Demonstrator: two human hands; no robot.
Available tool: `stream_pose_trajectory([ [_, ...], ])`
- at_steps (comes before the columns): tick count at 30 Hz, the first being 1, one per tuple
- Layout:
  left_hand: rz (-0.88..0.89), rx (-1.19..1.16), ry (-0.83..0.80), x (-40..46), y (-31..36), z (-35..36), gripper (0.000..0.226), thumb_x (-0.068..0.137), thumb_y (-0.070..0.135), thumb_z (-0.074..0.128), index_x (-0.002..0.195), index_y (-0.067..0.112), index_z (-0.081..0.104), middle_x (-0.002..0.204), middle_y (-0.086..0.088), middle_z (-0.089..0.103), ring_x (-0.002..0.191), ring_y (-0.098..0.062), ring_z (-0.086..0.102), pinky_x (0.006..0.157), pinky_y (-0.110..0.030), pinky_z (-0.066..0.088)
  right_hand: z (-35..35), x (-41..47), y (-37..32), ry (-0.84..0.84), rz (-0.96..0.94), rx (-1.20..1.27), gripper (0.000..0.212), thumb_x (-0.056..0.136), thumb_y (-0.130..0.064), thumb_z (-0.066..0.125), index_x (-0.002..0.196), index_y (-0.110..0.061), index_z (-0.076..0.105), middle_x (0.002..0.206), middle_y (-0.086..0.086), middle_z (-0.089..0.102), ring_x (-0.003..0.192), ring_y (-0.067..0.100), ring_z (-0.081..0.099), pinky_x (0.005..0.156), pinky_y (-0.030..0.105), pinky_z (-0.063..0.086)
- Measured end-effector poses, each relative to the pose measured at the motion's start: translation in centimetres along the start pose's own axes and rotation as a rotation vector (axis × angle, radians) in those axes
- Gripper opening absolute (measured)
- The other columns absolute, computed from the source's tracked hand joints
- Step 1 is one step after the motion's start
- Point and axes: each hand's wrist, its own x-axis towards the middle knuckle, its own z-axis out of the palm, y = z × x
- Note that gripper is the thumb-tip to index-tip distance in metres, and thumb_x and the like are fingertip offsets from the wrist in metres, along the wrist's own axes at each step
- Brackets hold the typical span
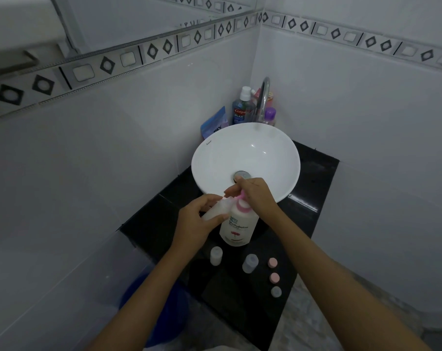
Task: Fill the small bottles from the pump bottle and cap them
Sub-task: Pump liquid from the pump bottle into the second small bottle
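Pump bottle [236, 228] under our right hand [256, 196], palm pressing its pump; our left hand [198, 219] grips a small bottle [218, 207] beside it.

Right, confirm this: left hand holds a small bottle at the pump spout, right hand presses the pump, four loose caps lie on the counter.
Not four: the head view shows three loose caps on the counter. The rest holds: left hand holds the small bottle, right hand on the pump bottle.

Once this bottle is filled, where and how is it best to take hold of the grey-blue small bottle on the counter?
Probably grip the grey-blue small bottle around its upright body, coming from above and from the near edge of the black counter. It stands alone, with open gaps to the white small bottle and the pink caps, so fingers fit on both sides.
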Motion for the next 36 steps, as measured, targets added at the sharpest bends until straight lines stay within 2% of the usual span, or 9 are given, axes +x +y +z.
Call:
stream_pose_trajectory([
  [6, 0.041, 0.061, 0.021, -0.1, 0.0, -0.1, 0.044, 0.075, 0.021, 0.079, 0.116, 0.022, 0.064, 0.107, 0.01, 0.064, 0.096, 0.003, 0.058, 0.072, -0.01, 0.046, 0.0, -0.1, 0.0, 0.005, 0.005, -0.003, 0.043, 0.099, -0.025, 0.043, 0.076, -0.004, 0.073, 0.052, -0.014, 0.068, 0.053, -0.006, 0.06, 0.061, 0.004, 0.043],
  [10, 0.075, 0.085, 0.001, 0.0, 0.1, -0.2, 0.041, 0.076, 0.022, 0.078, 0.115, 0.021, 0.065, 0.11, 0.007, 0.065, 0.098, -0.001, 0.058, 0.075, -0.014, 0.045, 0.1, 0.0, -0.1, 0.026, 0.012, -0.021, 0.044, 0.099, -0.025, 0.043, 0.081, 0.0, 0.074, 0.066, -0.004, 0.07, 0.054, -0.006, 0.06, 0.066, 0.012, 0.043],
  [15, 0.1, 0.081, 0.012, -0.1, 0.2, -0.7, 0.034, 0.076, 0.023, 0.077, 0.107, 0.028, 0.062, 0.104, 0.019, 0.064, 0.097, 0.004, 0.058, 0.076, -0.011, 0.048, 0.2, 0.1, -0.2, 0.029, 0.011, -0.033, 0.045, 0.099, -0.023, 0.042, 0.08, 0.002, 0.073, 0.066, -0.001, 0.068, 0.051, -0.005, 0.06, 0.061, 0.003, 0.042],
  [20, 0.098, 0.062, -0.028, -1.0, -0.4, -0.9, 0.034, 0.074, 0.02, 0.078, 0.094, 0.039, 0.058, 0.096, 0.03, 0.063, 0.093, 0.009, 0.059, 0.075, -0.001, 0.043, 0.3, 0.3, -0.1, 0.016, 0.013, 0.03, 0.046, 0.099, -0.022, 0.042, 0.077, 0.005, 0.072, 0.06, -0.002, 0.069, 0.06, 0.011, 0.063, 0.076, 0.019, 0.048],
  [23, 0.072, 0.079, -0.087, -2.1, -1.7, -0.2, 0.033, 0.072, 0.02, 0.078, 0.096, 0.033, 0.059, 0.096, 0.018, 0.065, 0.094, 0.006, 0.059, 0.079, -0.004, 0.043, 0.4, 0.3, -0.1, 0.016, 0.007, 0.033, 0.046, 0.099, -0.022, 0.042, 0.075, 0.004, 0.072, 0.065, 0.003, 0.07, 0.064, 0.015, 0.064, 0.079, 0.023, 0.048],
  [27, 0.05, 0.065, -0.188, -3.5, -2.9, 1.3, 0.042, 0.073, 0.015, 0.078, 0.106, 0.032, 0.06, 0.103, 0.016, 0.063, 0.096, 0.007, 0.057, 0.077, -0.002, 0.043, 0.4, 0.2, -0.1, 0.028, -0.003, 0.023, 0.046, 0.099, -0.023, 0.041, 0.077, 0.004, 0.072, 0.076, 0.018, 0.071, 0.067, 0.017, 0.064, 0.086, 0.028, 0.049],
  [29, 0.064, 0.099, -0.215, -3.8, -3.4, 1.9, 0.039, 0.074, 0.016, 0.078, 0.1, 0.038, 0.059, 0.1, 0.016, 0.062, 0.095, 0.009, 0.056, 0.075, -0.001, 0.043, 0.4, 0.1, -0.1, 0.03, -0.003, 0.022, 0.047, 0.099, -0.023, 0.041, 0.077, 0.005, 0.072, 0.079, 0.022, 0.07, 0.071, 0.021, 0.064, 0.09, 0.033, 0.048],
  [33, 0.081, 0.227, -0.264, -3.5, -4.7, 2.9, 0.034, 0.074, 0.021, 0.078, 0.097, 0.035, 0.059, 0.098, 0.018, 0.057, 0.095, 0.009, 0.055, 0.074, -0.002, 0.044, 0.4, 0.0, -0.2, 0.03, 0.01, 0.038, 0.047, 0.099, -0.022, 0.042, 0.079, 0.009, 0.07, 0.082, 0.025, 0.07, 0.068, 0.021, 0.063, 0.091, 0.036, 0.048],
  [36, 0.113, 0.374, -0.289, -3.0, -5.7, 3.6, 0.028, 0.072, 0.027, 0.077, 0.097, 0.026, 0.064, 0.091, 0.02, 0.057, 0.088, 0.001, 0.055, 0.088, -0.017, 0.042, 0.4, 0.0, -0.2, 0.024, 0.013, 0.036, 0.047, 0.099, -0.022, 0.042, 0.081, 0.012, 0.07, 0.074, 0.021, 0.068, 0.065, 0.017, 0.062, 0.086, 0.031, 0.048],
])
